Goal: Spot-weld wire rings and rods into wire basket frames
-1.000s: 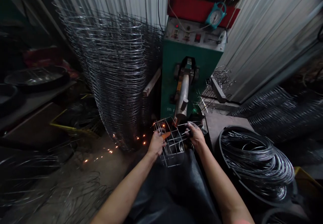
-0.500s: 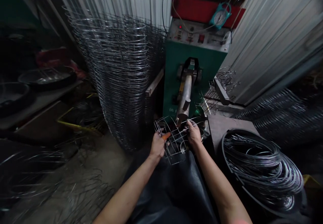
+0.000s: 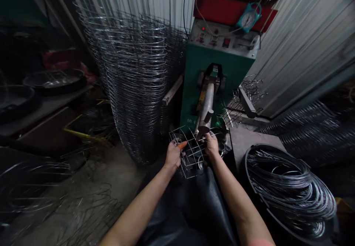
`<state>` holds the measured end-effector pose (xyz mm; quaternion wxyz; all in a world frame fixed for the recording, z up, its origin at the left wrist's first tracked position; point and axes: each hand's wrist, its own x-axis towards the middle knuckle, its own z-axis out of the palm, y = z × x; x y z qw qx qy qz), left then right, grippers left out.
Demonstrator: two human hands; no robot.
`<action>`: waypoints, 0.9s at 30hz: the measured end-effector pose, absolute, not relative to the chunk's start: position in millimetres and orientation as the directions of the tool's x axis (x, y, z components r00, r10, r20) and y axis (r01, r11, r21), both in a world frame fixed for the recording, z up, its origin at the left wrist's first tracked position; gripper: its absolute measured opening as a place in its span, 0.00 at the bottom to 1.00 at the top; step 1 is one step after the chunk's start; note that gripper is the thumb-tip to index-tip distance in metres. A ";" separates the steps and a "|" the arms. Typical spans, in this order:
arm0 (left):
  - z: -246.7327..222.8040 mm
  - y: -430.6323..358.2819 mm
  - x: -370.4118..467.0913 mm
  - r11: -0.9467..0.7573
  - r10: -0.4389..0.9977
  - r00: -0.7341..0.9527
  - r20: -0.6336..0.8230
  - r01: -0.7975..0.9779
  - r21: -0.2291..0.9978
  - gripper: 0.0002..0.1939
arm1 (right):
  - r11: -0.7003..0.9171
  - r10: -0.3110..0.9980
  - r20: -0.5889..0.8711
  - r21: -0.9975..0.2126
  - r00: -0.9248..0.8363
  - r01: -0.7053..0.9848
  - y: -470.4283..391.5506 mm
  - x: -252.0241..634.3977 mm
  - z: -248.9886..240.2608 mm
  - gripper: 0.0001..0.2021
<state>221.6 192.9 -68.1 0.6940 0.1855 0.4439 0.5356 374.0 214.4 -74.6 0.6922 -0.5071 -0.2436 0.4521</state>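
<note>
A small wire basket frame (image 3: 190,169) of thin curved and straight rods is held above my lap, below the metal arm (image 3: 207,103) of a green spot welder (image 3: 189,76). My left hand (image 3: 173,155) is closed around the frame's left side, with an orange cover (image 3: 182,145) over one finger. Over on the right side, my right hand (image 3: 211,145) pinches the frame's wire close beside the welder's tip. Whether the tip touches the wire I cannot tell. The right fingertips are partly hidden by the arm's end.
Tall nested stacks of wire rings (image 3: 133,72) stand left of the machine. A black tub (image 3: 251,172) holding many wire hoops (image 3: 302,186) sits at my right. A teal dial scale (image 3: 249,17) rests on top. Loose wire pieces (image 3: 91,209) lie on the left floor.
The view has shifted slightly, so the machine and stacks appear a little further right. Both hands keep their hold on the wire frame, which has barely moved beneath the welder arm.
</note>
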 end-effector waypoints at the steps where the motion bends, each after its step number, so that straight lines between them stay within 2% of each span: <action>1: -68.0 194.3 221.9 0.362 0.906 0.033 -0.422 -0.578 0.731 0.27 | 0.081 0.875 -0.129 -0.912 0.468 -0.403 215.2 373.7 -73.8 0.18; 12: -71.8 205.1 223.0 0.398 0.895 0.058 -0.443 -0.554 0.732 0.27 | 0.108 0.866 -0.108 -0.913 0.489 -0.393 223.6 376.5 -79.4 0.17; 16: -79.1 201.6 213.1 0.427 0.901 0.177 -0.397 -0.522 0.738 0.30 | 0.133 0.866 -0.076 -0.918 0.494 -0.375 206.8 370.5 -76.9 0.18; 19: -87.7 185.7 193.0 0.455 0.891 0.269 -0.367 -0.500 0.737 0.32 | 0.063 0.891 -0.095 -0.942 0.443 -0.328 166.2 364.3 -78.3 0.18; 21: -94.4 170.6 174.9 0.480 0.875 0.333 -0.351 -0.504 0.719 0.32 | -0.047 0.924 -0.125 -0.975 0.360 -0.218 127.1 365.7 -80.0 0.18; 23: -100.3 155.6 156.6 0.508 0.856 0.394 -0.335 -0.520 0.687 0.30 | -0.107 0.931 -0.100 -0.994 0.350 0.002 86.2 375.3 -80.3 0.17; 25: -104.1 143.4 141.3 0.533 0.839 0.438 -0.323 -0.540 0.652 0.28 | -0.082 0.870 0.049 -0.967 0.490 0.243 52.4 392.7 -79.0 0.16; 27: -105.3 134.8 131.0 0.558 0.822 0.470 -0.321 -0.559 0.613 0.26 | -0.065 0.753 0.234 -0.903 0.614 0.424 31.6 413.9 -77.0 0.17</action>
